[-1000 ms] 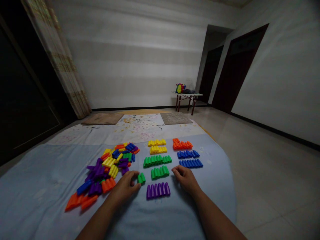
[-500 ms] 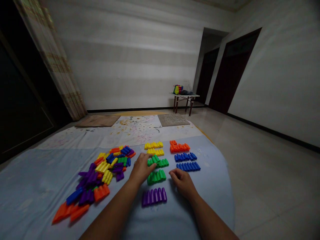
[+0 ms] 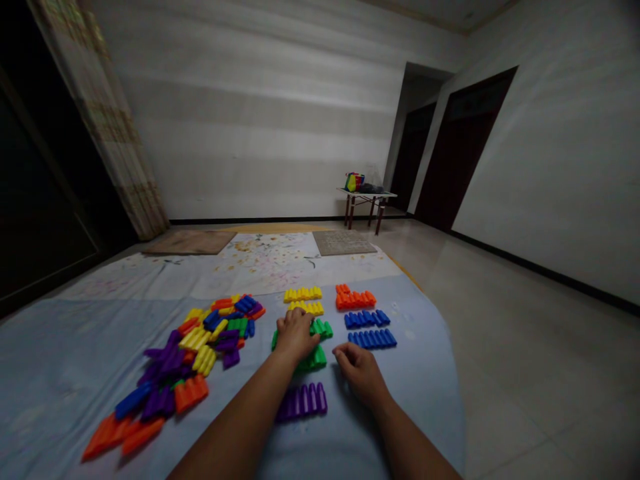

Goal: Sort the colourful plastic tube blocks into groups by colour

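Observation:
My left hand (image 3: 296, 335) is over the upper row of green pieces (image 3: 321, 328), its fingers bent down and partly hiding them; whether it grips one is hidden. Below it lies a second green group (image 3: 315, 359), then a purple row (image 3: 303, 401) partly behind my left forearm. My right hand (image 3: 361, 373) rests curled on the cloth, right of the green pieces, with fingertips together and nothing visible in them. Two yellow rows (image 3: 303, 294) lie beyond my left hand. Orange pieces (image 3: 356, 299) and two blue rows (image 3: 373, 339) lie beyond my right hand.
A mixed heap of coloured pieces (image 3: 173, 360) spreads over the left of the light blue cloth (image 3: 410, 413). Two mats, one brown (image 3: 191, 242) and one patterned (image 3: 344, 243), lie at the far edge. A small table (image 3: 367, 194) holding bags stands behind.
My left hand has moved slightly right and now covers more of the green rows. A green piece shows at its left side. The view has shifted a little; my right hand keeps its curled pose.

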